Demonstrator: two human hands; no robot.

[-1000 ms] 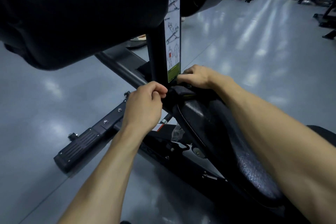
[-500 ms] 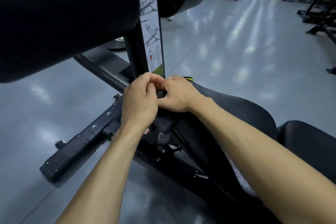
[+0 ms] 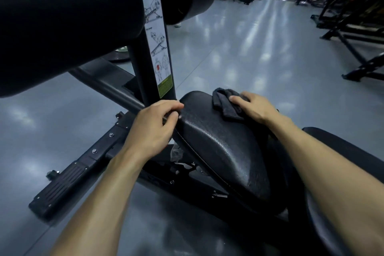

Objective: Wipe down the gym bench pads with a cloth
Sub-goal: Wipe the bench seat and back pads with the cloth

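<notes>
At frame centre, a dark cloth (image 3: 227, 103) is pressed onto the seat pad (image 3: 220, 147) by the flat right hand (image 3: 254, 107); the pad's left edge is gripped by the curled left hand (image 3: 154, 125).

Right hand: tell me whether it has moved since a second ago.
Yes. The right hand has moved rightward away from the upright post, and now presses the cloth on the seat pad.
</notes>
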